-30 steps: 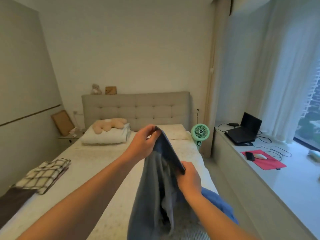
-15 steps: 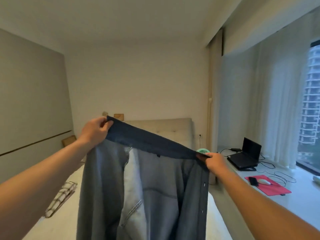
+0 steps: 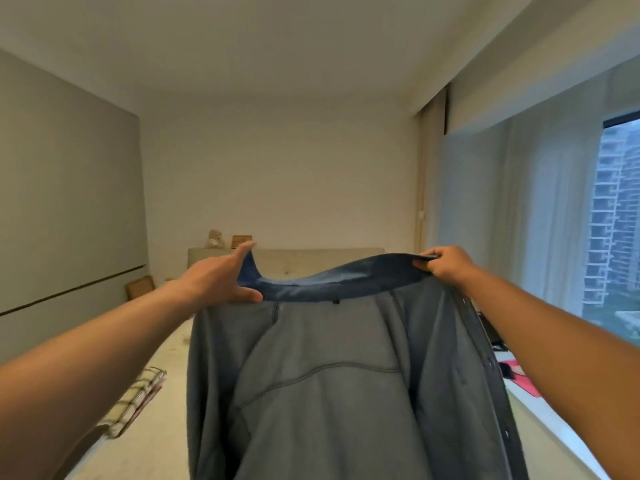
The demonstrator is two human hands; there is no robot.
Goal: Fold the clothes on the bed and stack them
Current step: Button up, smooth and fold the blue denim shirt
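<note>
A blue-grey denim shirt (image 3: 329, 386) hangs spread out in front of me above the bed (image 3: 162, 427), held up by its darker collar. My left hand (image 3: 221, 280) pinches the collar's left end between thumb and fingers, the fingers stretched out. My right hand (image 3: 446, 265) is closed on the collar's right end. The shirt's lower part runs out of the bottom of the view and hides most of the bed. A folded checked garment (image 3: 133, 400) lies on the bed's left side.
The padded headboard (image 3: 298, 259) stands at the far wall with a small teddy bear (image 3: 215, 238) and a wooden frame on top. A window ledge (image 3: 554, 424) with a red mat (image 3: 523, 375) runs along the right, under sheer curtains.
I have raised the shirt and pulled my hands apart, spreading the collar wide. The view has tilted up toward the ceiling. The shirt now shows its back yoke seam.
</note>
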